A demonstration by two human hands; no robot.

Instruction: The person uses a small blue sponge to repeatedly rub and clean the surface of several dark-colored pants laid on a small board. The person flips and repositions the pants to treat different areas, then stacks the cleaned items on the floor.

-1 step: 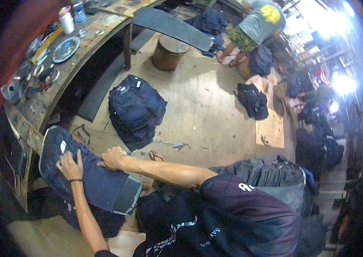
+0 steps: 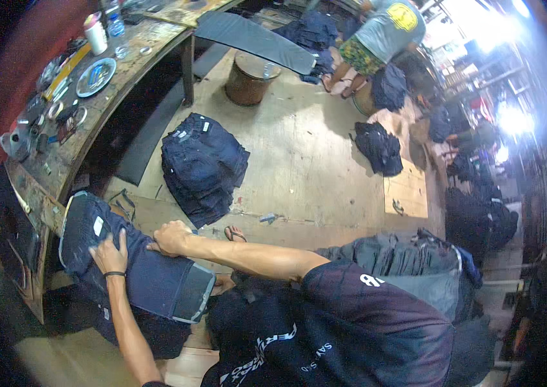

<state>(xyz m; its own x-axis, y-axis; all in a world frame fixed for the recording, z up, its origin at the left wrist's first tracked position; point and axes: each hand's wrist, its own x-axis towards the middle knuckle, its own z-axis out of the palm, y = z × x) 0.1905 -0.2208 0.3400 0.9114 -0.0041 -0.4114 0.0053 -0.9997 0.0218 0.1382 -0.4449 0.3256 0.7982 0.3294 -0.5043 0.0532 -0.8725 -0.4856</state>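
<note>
A dark blue garment (image 2: 151, 277) with a small white label (image 2: 98, 226) is spread over a narrow padded board (image 2: 196, 290) at the lower left. My left hand (image 2: 110, 254) lies on the cloth just below the label, fingers apart. Across from it, my right hand (image 2: 171, 238) is closed at the garment's far edge, its knuckles up; the cloth in its grip is mostly hidden. More dark cloth (image 2: 157, 335) hangs below the board.
A pile of dark garments (image 2: 202, 164) lies on the floor ahead. Left of it runs a cluttered workbench (image 2: 109, 90). A round drum stool (image 2: 247, 80) stands beyond, under a long grey board (image 2: 254, 42). Grey garments (image 2: 383, 258) are heaped at my right. Another person (image 2: 393, 32) bends at the back.
My left hand has shifted slightly right and toward me on the cloth, and the white label shows more fully. My right hand keeps its place.
</note>
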